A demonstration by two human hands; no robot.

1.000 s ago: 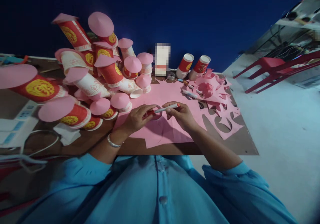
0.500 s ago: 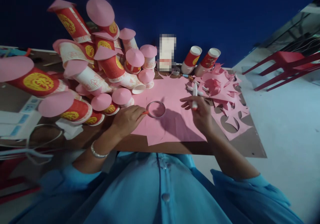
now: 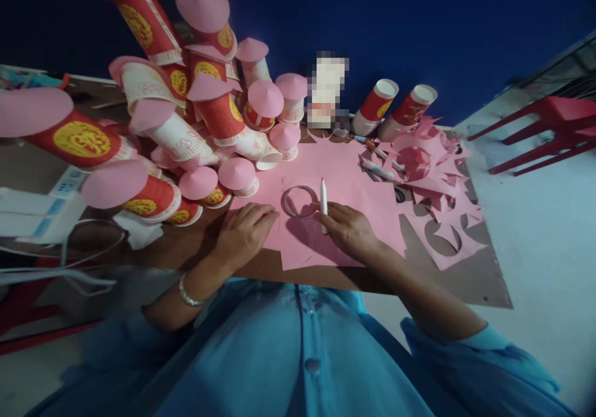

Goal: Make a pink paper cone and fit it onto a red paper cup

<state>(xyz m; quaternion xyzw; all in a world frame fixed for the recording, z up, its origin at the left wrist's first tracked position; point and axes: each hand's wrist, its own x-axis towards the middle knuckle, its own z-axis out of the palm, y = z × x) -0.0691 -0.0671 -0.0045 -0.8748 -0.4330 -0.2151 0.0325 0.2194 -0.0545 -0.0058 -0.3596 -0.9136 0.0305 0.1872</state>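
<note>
Pink paper sheets (image 3: 344, 162) lie stacked on the table in front of me. A thin round ring (image 3: 300, 187) rests flat on the top sheet, between my hands. My right hand (image 3: 349, 228) is closed on a white marker (image 3: 323, 203), held nearly upright with its narrow end up, just right of the ring. To the left of the ring, my left hand (image 3: 249, 231) rests at the paper's edge with its fingers pressed together. Whatever they may hold is hidden.
Paper cups with pink cone tops (image 3: 146, 193) crowd the left side. Two stacks of cups (image 3: 375, 107) stand at the back right, near loose markers (image 3: 378, 170). Cut pink scraps (image 3: 442, 234) cover the right side. A red stool (image 3: 559, 119) stands beyond the table.
My right hand has moved left with the marker and turned its narrow end up beside the ring. The orange piece seen earlier in my left fingers no longer shows. The view has shifted slightly.
</note>
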